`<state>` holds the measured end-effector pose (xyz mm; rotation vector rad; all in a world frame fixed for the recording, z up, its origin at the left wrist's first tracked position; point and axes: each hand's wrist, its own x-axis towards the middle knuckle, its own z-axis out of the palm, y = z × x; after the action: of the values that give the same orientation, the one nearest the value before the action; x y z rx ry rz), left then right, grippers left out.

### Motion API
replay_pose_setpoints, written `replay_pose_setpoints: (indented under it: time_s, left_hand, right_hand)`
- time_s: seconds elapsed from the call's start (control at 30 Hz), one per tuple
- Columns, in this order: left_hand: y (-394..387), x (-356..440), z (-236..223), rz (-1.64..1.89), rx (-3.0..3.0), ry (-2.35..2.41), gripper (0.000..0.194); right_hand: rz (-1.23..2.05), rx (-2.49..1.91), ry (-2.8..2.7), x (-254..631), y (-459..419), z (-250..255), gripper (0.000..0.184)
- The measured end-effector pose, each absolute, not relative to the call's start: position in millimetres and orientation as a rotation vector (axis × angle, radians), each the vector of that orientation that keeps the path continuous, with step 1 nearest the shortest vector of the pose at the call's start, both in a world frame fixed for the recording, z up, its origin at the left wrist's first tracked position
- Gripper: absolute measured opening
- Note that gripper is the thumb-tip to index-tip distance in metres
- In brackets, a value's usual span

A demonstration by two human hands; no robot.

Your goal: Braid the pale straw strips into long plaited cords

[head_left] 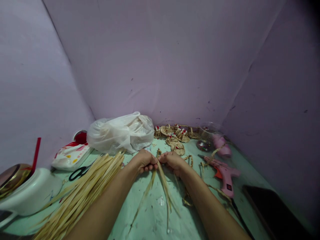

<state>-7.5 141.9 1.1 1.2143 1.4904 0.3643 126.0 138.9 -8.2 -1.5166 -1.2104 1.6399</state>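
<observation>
My left hand (145, 160) is closed, thumb and fingers pinching flat dried straw strips (163, 181). Close beside it, my right hand (173, 162) pinches the same strips from the other side. Their loose ends fan out below the hands over the green tabletop. A short braided piece (159, 152) shows just beyond the fingertips. To the right of my right hand, more braided straw cord (191, 160) lies on the table. A thick bundle of loose straw strips (100, 176) lies beside my left forearm. The fingertips partly hide the grip itself.
Several coiled straw pieces (178, 146) with red and white beads lie by the back wall, right of a white plastic bag (122, 131). Black-handled scissors (79, 173), a tissue pack (72, 156) and a white pot (41, 190) stand left. A pink glue gun (226, 176) and dark phone (275, 210) lie right.
</observation>
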Motion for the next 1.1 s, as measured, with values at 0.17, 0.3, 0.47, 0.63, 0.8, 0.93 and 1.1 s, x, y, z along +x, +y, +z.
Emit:
replay_pose_setpoints:
  time_s: [0.17, 0.3, 0.47, 0.63, 0.8, 0.93, 1.1]
  left_hand:
    - [134.2, 4.2, 8.5, 0.554, 1.323, 1.678, 0.011]
    - [131.3, 7.9, 10.3, 0.625, 1.179, 1.611, 0.015]
    - [134.3, 2.6, 3.3, 0.543, 1.024, 1.406, 0.006]
    - [137.3, 0.8, -1.3, 0.498, 1.035, 1.474, 0.015]
    - [133.7, 2.8, 1.8, 0.525, 1.135, 1.529, 0.010]
    - [133.3, -2.4, 0.1, 0.549, 1.175, 1.366, 0.005]
    - [135.4, -2.4, -3.5, 0.555, 1.159, 1.409, 0.009]
  right_hand:
    - [1.684, -1.505, -1.189, 127.1, 139.7, -9.6, 0.006]
    - [1.734, -1.480, -1.173, 129.2, 141.8, -12.3, 0.002]
    - [1.801, -1.454, -1.147, 130.9, 141.5, -11.2, 0.003]
    - [1.873, -1.365, -1.205, 133.2, 139.8, -9.4, 0.008]
    - [1.815, -1.439, -1.206, 133.4, 140.1, -9.7, 0.007]
    - [1.753, -1.448, -1.256, 134.2, 140.3, -9.7, 0.009]
    - [1.705, -1.455, -1.377, 134.5, 140.4, -10.4, 0.008]
